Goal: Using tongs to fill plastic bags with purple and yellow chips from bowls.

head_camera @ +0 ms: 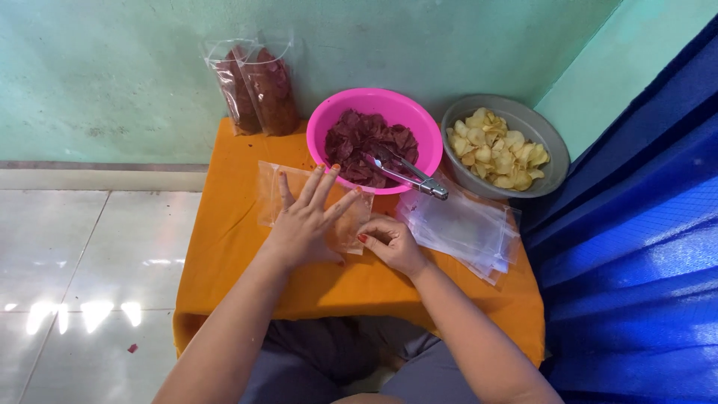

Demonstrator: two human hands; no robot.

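Left hand (305,221) is lying flat, palm down, on a clear plastic bag (275,196) near the middle of the small orange table (224,254); its fingers (318,183) are spreading apart and pointing toward 12 o'clock, pressing on the bag rather than gripping it. The bag is extending past the fingertips at 12 o'clock and past the hand at 9 o'clock.

Right hand (393,241) is sitting at 3 o'clock of the left hand, just beside it, with fingers curling together and pinching the bag's right edge (the exact contact is partly hidden by the left hand).

At 12 o'clock of the hands, a pink bowl (351,105) is holding dark red chips (359,131), with metal tongs (407,173) resting across its near rim. At 2 o'clock, a grey bowl (550,138) is holding pale yellow chips (497,150). A stack of empty clear bags (464,228) is lying at 3 o'clock of the right hand, near it. Two filled bags of red chips (254,90) are leaning against the green wall (112,67) at 11 o'clock.
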